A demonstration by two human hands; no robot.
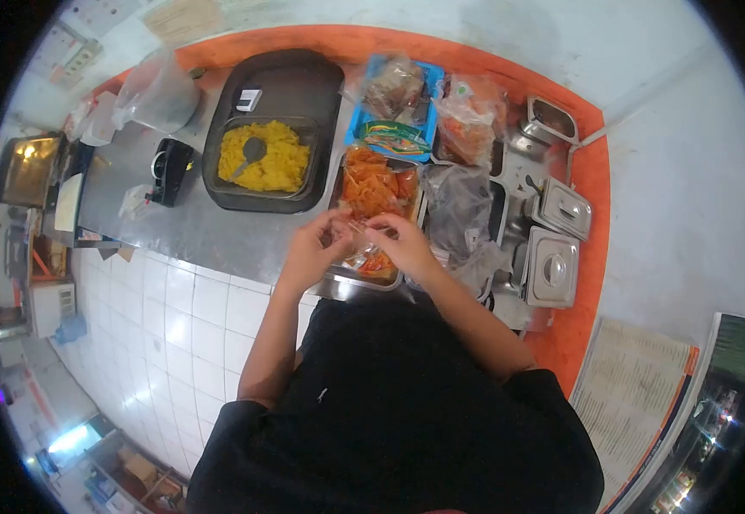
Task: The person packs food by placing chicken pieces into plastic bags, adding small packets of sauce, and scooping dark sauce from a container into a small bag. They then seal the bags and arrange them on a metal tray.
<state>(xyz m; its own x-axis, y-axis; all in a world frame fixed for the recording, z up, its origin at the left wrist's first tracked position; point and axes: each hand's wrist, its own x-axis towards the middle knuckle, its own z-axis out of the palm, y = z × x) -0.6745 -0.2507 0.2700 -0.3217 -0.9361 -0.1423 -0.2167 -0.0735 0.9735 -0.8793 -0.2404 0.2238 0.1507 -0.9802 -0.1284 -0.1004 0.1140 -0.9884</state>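
Note:
Both hands meet over a metal tray [400, 281] of orange, chip-like food [376, 187], some of it in clear plastic bags. My left hand [319, 244] is closed, its fingertips pinching thin clear plastic, apparently the top of a small plastic bag [358, 243]. From the other side my right hand [402, 247] pinches the same plastic, thumb and forefinger together. Exactly how the plastic lies between the fingertips is too small to make out. A packet of orange food [378, 264] lies in the tray just below the hands.
Left of the tray, a black tray [321, 103] bears a container of yellow food [282, 154] with a dark spoon [252, 152]. A tape dispenser [171, 171] stands farther left. A blue basket [434, 81], grey plastic bags [462, 210] and lidded steel containers [552, 267] crowd the right.

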